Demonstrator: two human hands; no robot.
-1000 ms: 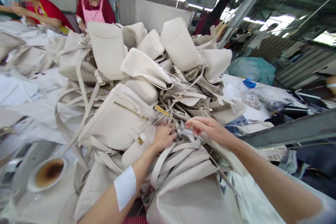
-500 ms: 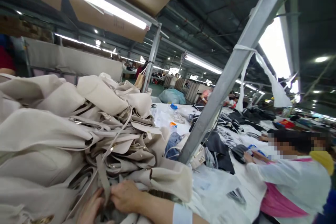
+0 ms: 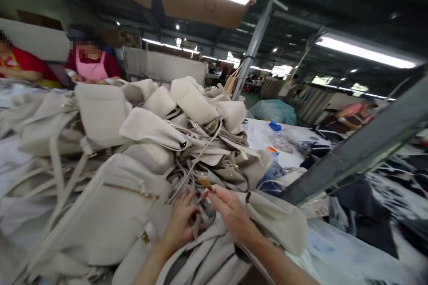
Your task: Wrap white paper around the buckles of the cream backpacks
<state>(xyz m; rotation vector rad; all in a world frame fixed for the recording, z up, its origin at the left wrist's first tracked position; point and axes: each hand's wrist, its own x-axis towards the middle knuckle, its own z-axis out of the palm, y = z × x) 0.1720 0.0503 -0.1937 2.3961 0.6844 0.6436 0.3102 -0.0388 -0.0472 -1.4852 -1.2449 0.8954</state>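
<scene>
A large heap of beige bags (image 3: 143, 164) lies before me, with straps, zips and gold-coloured metal fittings showing. Low in the heap, my left hand (image 3: 182, 222) curls its fingers around a beige strap (image 3: 197, 227). Close beside it on the right, my right hand (image 3: 230, 209) is closed in a pinch. A small brown piece (image 3: 204, 183) shows right at its fingertips; whether they grip this or a strap, I cannot tell. Beneath both forearms spreads another beige bag (image 3: 203, 260). A thin strap (image 3: 203, 151) runs up the heap above my hands.
A slanting metal post (image 3: 361, 147) rises close on my right. Beyond it are dark pieces (image 3: 361, 209) and clear plastic (image 3: 341, 245) on the white table. Two co-workers, one in a pink apron (image 3: 92, 66), are at the back left. A blue item (image 3: 274, 126) lies further back.
My view has swung left, bringing two co-workers in and losing the one at the right. My hands are still close together in the heap; the brown piece now shows at my right fingertips.
</scene>
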